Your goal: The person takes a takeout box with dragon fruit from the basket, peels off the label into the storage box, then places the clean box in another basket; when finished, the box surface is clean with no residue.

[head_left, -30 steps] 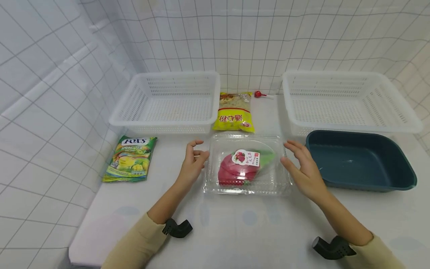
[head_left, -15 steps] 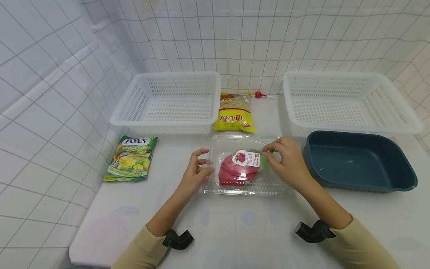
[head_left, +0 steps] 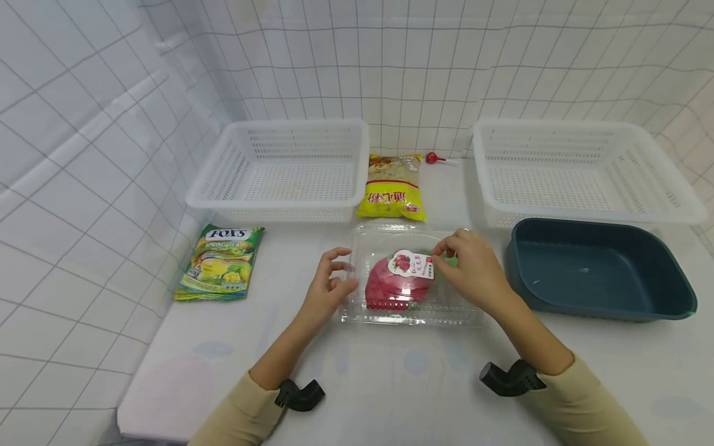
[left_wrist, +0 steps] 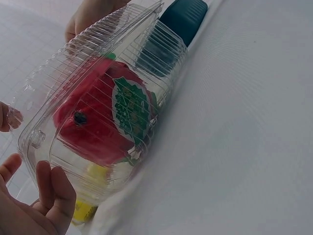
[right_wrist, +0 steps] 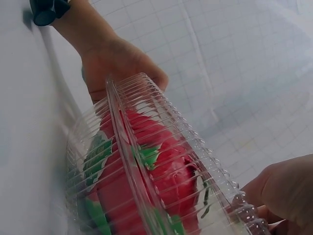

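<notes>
A clear plastic clamshell box (head_left: 413,316) lies in the middle of the table. Inside it a red dragon fruit with green tips (head_left: 390,288) shows through the plastic. The lid bears a white label (head_left: 409,264). At the box's left edge my left hand (head_left: 326,288) rests its loosely bent fingers against the side, as the left wrist view also shows. My right hand (head_left: 473,269) reaches over the lid from the right. Its thumb and index finger pinch at the label's right end. In the right wrist view, those fingertips are hidden behind the lid's edge.
Two white baskets (head_left: 279,204) (head_left: 591,214) stand at the back. Between them lie a yellow bag of pasta (head_left: 393,192) and a red lollipop (head_left: 432,158). Green sweet packets (head_left: 220,263) lie at left. A dark teal basin (head_left: 605,310) stands at right.
My right hand has moved left from beside the box onto the label on its lid. My left hand has come slightly closer, onto the box's left edge. The box stays in place.
</notes>
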Available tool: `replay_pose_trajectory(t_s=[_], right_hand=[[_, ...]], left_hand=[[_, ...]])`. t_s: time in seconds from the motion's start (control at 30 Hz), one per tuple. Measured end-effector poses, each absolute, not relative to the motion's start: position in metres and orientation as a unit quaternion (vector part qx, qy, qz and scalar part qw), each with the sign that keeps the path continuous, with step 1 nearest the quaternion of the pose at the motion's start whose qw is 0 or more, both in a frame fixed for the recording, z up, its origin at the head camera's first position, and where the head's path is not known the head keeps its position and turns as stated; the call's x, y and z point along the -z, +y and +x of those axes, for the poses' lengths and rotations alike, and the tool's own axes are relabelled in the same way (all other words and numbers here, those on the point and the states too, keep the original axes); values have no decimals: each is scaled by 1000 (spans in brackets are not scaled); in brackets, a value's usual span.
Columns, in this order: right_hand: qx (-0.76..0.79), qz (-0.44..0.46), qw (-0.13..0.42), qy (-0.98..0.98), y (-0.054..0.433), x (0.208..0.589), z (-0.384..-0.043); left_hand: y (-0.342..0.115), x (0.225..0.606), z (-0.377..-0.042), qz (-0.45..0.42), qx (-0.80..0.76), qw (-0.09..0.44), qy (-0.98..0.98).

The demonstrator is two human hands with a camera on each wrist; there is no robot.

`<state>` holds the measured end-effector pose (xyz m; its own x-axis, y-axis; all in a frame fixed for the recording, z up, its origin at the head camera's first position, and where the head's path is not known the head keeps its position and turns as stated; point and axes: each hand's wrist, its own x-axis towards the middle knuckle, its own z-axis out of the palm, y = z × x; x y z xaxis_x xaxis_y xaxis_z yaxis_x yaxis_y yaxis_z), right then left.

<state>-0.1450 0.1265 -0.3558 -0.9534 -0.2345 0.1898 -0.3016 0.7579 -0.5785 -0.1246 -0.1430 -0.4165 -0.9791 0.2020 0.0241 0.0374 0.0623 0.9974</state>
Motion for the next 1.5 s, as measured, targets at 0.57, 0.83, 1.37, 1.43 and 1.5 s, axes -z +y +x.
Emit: replay_pose_trajectory(t_s=[0.57, 0.83, 1.37, 1.43, 1.5], right_hand=[[-359, 119, 56, -924, 119, 359, -145], [-386, 148, 117, -903, 115, 364, -142], [-403, 158, 149, -889, 115, 363, -141], [-406, 158, 151, -887, 115, 364, -141], [-410, 158, 153, -885, 114, 364, -141]], left_hand=[[-144, 419, -125, 91, -677, 57, 728], [-144, 418, -124, 95, -672, 56, 732], [-144, 418, -124, 89, -673, 57, 732], [-144, 418, -124, 90, -674, 57, 731], [-144, 418, -124, 91, -673, 56, 732]])
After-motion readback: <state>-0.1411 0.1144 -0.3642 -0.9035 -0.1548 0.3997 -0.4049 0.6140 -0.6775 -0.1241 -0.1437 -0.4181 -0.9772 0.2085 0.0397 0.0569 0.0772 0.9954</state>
